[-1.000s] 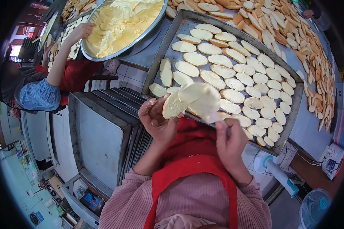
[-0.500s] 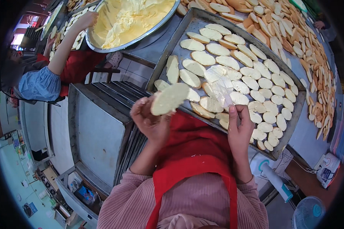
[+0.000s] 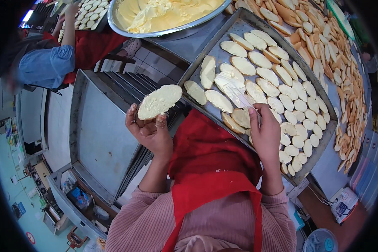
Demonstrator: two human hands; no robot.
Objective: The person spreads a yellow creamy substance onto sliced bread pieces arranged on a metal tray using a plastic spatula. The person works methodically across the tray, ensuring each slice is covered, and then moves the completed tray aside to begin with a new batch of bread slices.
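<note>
In my left hand [image 3: 153, 136], fingers closed round its lower edge, is an oval bread slice [image 3: 159, 102] coated with pale yellow cream, tilted toward me beside the tray's near-left corner. My right hand [image 3: 264, 128] pinches a clear plastic spreader [image 3: 242, 100] over the tray. A thick dab of cream [image 3: 229, 80] covers its far end, just above or touching the slices; I cannot tell which. Rows of cream-coated slices [image 3: 277, 103] fill most of the dark-rimmed metal baking tray [image 3: 220, 34], large at the far left and smaller toward the right.
A metal bowl [image 3: 164, 34] of yellow cream stands beyond the tray. Plain bread slices [image 3: 323, 50] are heaped to the right. At my left lies another metal tray [image 3: 103, 138], beside a stack of trays [image 3: 132, 90]. A co-worker's sleeve [image 3: 46, 65] shows far left.
My left hand has moved left with the coated slice, away from the tray. The spreader has shifted slightly left and its cream-laden end now lies farther left. The co-worker's hand has left the bowl.
</note>
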